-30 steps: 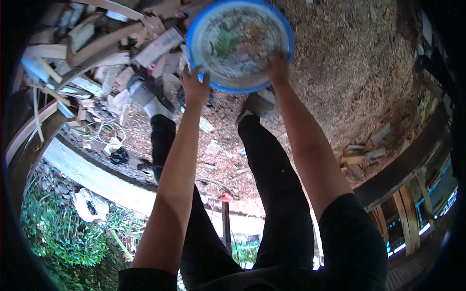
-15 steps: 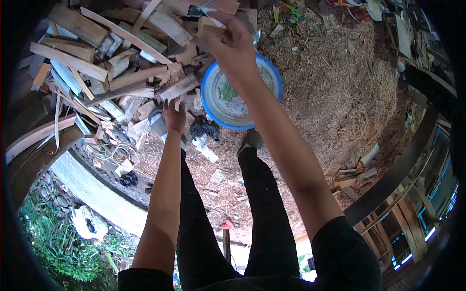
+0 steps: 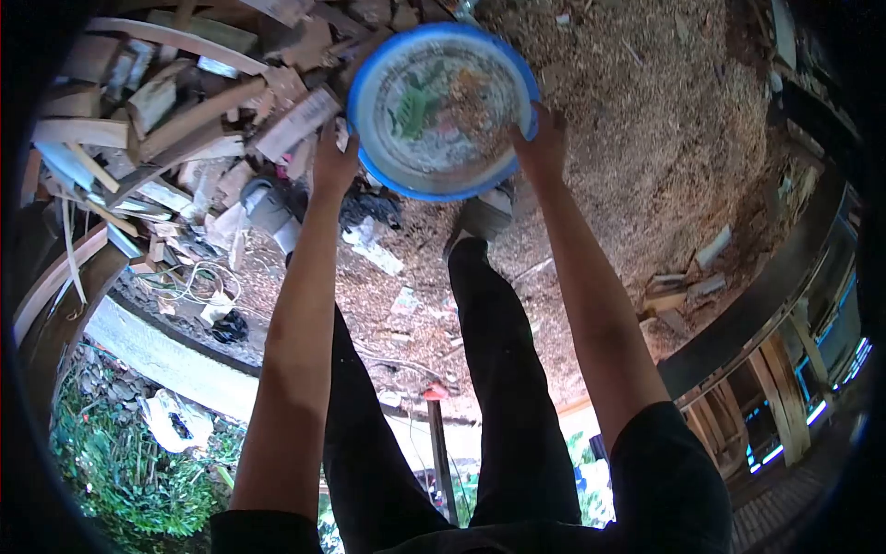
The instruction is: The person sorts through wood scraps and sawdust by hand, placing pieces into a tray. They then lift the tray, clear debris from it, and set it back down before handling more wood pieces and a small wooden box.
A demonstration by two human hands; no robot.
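We see sawdust-covered ground [image 3: 646, 138]; left of its bare patch lies a heap of pale scrap wood offcuts [image 3: 157, 120], with paper scraps [image 3: 374, 254] nearer us.

Basin [image 3: 443, 106] between left hand [image 3: 334, 164] and right hand [image 3: 543, 143], wood pile [image 3: 175, 120] to its left.

The basin [image 3: 441, 109] at the top centre of the frame has a bright blue rim and a pale, whitish inside printed with green leaf shapes and patches of orange-brown (part of that brown may be sawdust; it is hard to tell). The trousers [image 3: 503, 369] in the lower middle are plain black, as are the sleeves at the bottom edge. The scrap wood pile [image 3: 157, 120] in the upper left is pale tan and grey. The sawdust ground [image 3: 664, 138] in the upper right is yellowish brown. The grass [image 3: 101, 462] in the lower left is vivid green.
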